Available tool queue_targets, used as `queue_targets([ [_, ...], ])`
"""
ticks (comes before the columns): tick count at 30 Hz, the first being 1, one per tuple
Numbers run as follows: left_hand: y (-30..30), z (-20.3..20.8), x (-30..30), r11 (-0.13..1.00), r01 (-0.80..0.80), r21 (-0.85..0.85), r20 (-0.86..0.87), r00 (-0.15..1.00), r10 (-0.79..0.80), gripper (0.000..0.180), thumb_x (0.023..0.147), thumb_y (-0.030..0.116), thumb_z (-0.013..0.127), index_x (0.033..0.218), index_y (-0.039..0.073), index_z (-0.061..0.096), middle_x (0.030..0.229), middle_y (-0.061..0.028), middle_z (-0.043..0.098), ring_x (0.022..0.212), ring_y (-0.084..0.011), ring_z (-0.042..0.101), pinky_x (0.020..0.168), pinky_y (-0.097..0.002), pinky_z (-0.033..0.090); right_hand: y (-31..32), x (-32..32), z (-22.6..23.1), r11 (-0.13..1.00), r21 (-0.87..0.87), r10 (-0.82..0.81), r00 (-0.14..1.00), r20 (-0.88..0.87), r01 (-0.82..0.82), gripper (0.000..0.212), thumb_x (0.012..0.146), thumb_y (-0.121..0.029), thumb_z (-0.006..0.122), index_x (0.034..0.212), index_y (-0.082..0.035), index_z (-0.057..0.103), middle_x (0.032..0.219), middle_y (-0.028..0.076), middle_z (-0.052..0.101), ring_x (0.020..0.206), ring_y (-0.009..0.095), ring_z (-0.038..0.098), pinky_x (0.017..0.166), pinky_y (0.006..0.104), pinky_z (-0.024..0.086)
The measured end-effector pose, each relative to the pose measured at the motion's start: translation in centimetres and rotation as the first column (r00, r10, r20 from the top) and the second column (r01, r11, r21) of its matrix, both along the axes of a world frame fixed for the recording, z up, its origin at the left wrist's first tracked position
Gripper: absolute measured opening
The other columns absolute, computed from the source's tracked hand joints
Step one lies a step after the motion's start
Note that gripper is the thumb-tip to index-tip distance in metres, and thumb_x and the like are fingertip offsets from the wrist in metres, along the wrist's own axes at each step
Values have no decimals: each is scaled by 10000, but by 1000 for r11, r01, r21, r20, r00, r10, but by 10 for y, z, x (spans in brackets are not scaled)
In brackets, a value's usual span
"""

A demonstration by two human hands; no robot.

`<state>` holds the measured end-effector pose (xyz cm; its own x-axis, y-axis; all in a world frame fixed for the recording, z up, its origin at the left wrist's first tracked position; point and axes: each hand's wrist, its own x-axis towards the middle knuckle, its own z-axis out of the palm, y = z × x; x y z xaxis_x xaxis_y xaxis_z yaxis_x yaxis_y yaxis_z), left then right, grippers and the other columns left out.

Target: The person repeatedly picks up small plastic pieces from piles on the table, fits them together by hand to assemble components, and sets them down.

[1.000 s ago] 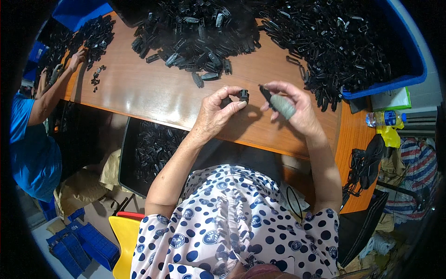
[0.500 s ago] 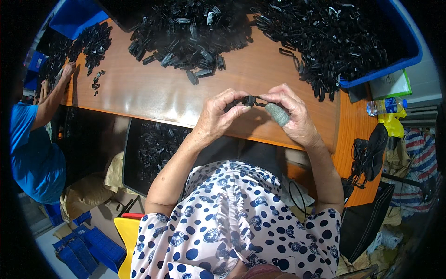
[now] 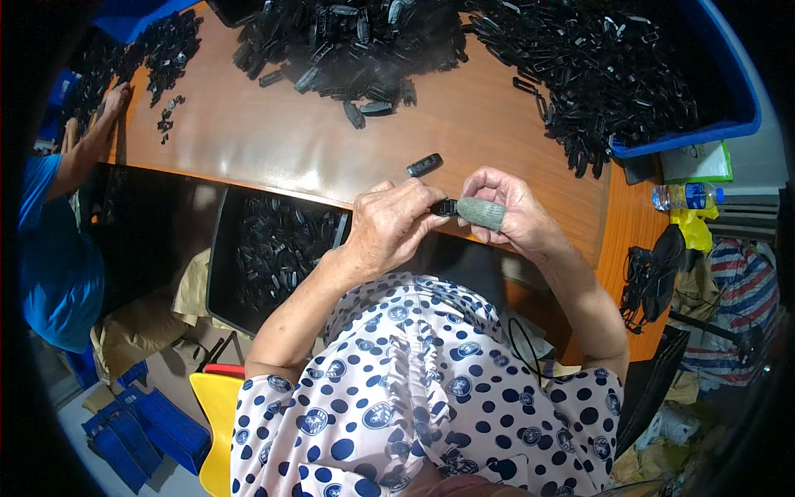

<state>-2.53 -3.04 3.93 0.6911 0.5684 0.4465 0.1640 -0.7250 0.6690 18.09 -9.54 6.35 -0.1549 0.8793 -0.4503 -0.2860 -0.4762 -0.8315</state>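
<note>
My left hand is closed, its fingers pinching one end of a small black plastic buckle just off the table's near edge. On the other end of it, my right hand is closed too, its thumb in a grey-green knitted finger cover. The fingers hide much of the buckle. Just beyond my left hand, a rounded black plastic piece lies on the wooden table.
Heaped black plastic parts fill the far middle; another pile spills from a blue bin. A dark bin of parts stands below the edge. A water bottle is at right. A co-worker's arm reaches among parts at left.
A rounded black piece now lies on the table beyond my left hand. Both hands have come slightly nearer to me, and the left has turned over, its back now showing.
</note>
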Motion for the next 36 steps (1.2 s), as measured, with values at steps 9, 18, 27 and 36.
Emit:
queue_targets([
  [9, -9, -12, -21, 737, 6, -676, 163, 977, 141, 207, 828, 97, 704, 999, -3, 644, 917, -63, 614, 715, -128, 586, 619, -250, 492, 18, -28, -12, 981, -121, 123, 966, -228, -154, 325, 882, -145, 664, 1122, -48, 467, 832, 104, 631, 598, 82, 592, 417, 133, 396],
  [18, -5, -35, -31, 120, 398, -910, 409, 809, 422, 229, 865, 68, 673, 1067, -31, 629, 1380, -93, 411, 817, -99, 588, 653, -214, 518, 29, -71, -6, 995, -6, 95, 961, -258, -100, 775, 912, -337, 614, 1467, -1, 191, 1031, 109, 548, 757, 113, 579, 587, 179, 423],
  [27, -16, -47, -22, -34, 420, -907, 397, 877, 270, 236, 878, 55, 653, 1077, -54, 589, 1081, -70, 507, 713, -131, 621, 602, -226, 515, -1, -57, -42, 986, 92, 150, 983, -101, -141, 631, 962, -236, 519, 1467, -11, 213, 801, 98, 606, 644, 101, 554, 565, 193, 433],
  [36, 33, -31, 35, 978, -130, -166, -89, 989, 117, 225, 818, 195, 702, 968, 63, 598, 1054, -116, 588, 695, -270, 646, 601, -337, 545, 20, 46, -53, 952, 295, -208, 883, 420, 83, 586, 916, -206, 616, 1413, -25, 364, 1131, 106, 577, 1017, 160, 579, 742, 313, 517],
])
